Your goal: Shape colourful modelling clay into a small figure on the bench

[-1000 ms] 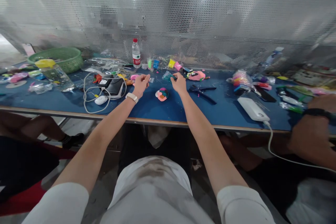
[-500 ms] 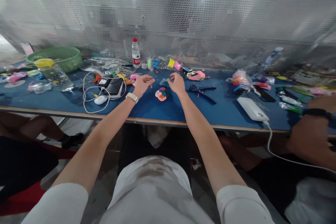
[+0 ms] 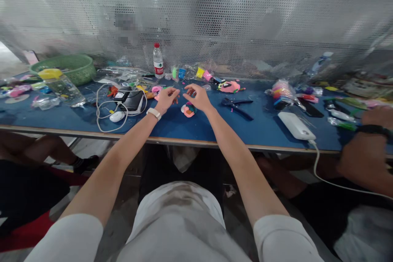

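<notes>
Above the blue table (image 3: pixel 172 129), my left hand (image 3: pixel 167 98) has its thumb and fingertips pinched together; whatever they hold is too small to make out. My right hand (image 3: pixel 196 95) is close to its right, fingers curved and thumb apart, with nothing visible between them. Just below and between the hands lies a small round clay piece (image 3: pixel 188 110) in pink, white, brown and teal, its upper right side partly covered by my right hand. Behind my left hand sits a pink clay lump (image 3: pixel 156 89).
Black-handled pliers (image 3: pixel 238 107) and a pink clay figure (image 3: pixel 229 86) lie to the right. A water bottle (image 3: pixel 158 61) stands behind. A cabled black device (image 3: pixel 133 101) is left, a white power bank (image 3: pixel 296 126) right. Another person's hand (image 3: pixel 379 116) is far right.
My right hand has moved left, closer to my left hand, and now covers more of the clay piece. My left hand has hardly moved.
</notes>
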`<state>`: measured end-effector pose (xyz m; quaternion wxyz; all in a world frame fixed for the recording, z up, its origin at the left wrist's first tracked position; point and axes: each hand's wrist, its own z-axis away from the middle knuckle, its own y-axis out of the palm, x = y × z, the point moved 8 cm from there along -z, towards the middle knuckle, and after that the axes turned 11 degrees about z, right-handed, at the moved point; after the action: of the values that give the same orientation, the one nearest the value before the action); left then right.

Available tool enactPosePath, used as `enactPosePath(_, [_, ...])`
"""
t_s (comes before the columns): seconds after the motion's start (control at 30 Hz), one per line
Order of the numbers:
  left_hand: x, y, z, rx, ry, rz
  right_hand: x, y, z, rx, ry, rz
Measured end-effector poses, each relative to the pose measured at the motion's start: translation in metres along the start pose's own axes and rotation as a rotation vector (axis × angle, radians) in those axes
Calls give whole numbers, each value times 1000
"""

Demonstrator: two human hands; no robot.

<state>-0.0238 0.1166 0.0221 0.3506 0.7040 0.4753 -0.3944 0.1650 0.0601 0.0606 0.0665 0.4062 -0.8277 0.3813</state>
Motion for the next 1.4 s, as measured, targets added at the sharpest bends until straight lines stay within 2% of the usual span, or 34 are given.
enactPosePath(0.17, [-3,3,2,19,-34,77,9,9,0,32,-38,-13])
enactPosePath(0.4, [-5,5,4,22,-14,103,2,3,-1,-3,-13,-18])
enactPosePath(0.6, [-4,9,4,86,-22,57,3,4,-1,14,-16,2])
enactPosePath(0.73, [-2,8,2,61,-26,44,3,3,0,7,-21,7])
enactPosePath(0.93, [3,4,1,15,-81,159,2,3,0,14,-25,39])
enactPosePath(1.07, [5,5,1,16,-106,229,0,4,-1,18,-24,40])
enactPosePath(1.4, [7,7,2,35,-164,246,0,4,-1,28,-16,45])
